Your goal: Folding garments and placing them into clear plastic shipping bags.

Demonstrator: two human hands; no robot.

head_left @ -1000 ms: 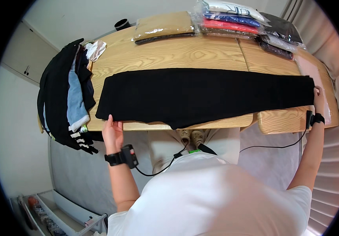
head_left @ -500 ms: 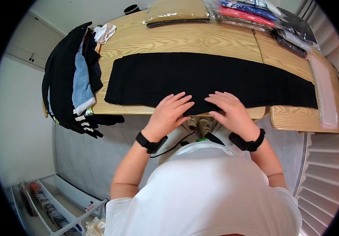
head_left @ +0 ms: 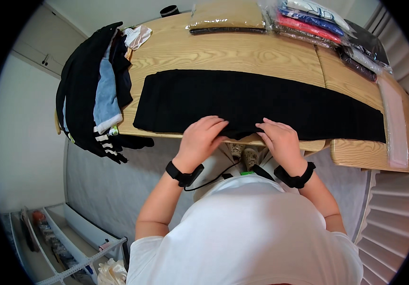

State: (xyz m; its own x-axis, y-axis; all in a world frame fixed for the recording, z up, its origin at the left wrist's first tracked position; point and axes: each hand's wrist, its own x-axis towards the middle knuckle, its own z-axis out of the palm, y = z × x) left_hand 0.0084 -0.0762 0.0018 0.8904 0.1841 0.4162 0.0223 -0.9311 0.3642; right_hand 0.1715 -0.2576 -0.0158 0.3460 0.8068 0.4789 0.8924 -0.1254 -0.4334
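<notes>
Folded lengthwise, a pair of black trousers point(head_left: 252, 97) lies across the wooden table, with the wide waist end at left and the narrower leg end at right. My left hand point(head_left: 202, 137) is at its near edge, fingers closed over the cloth and thumb low beside the edge. A short way to the right, my right hand point(head_left: 279, 140) pinches the same edge between fingertips and thumb. Between the two hands the edge of the cloth dips and ripples slightly over the table's front edge. Each wrist wears a black band.
Black and blue garments point(head_left: 107, 92) hang over the table's left end. Bagged clothes point(head_left: 228, 16) and a stack of bagged garments point(head_left: 309, 26) sit at the back. A flat clear bag point(head_left: 394, 123) lies at right. A shelf rack point(head_left: 66, 251) stands at lower left.
Both hands have closed from spread fingers onto the trousers' near edge. The whole view has shifted slightly, so the table appears a little lower and farther right.
</notes>
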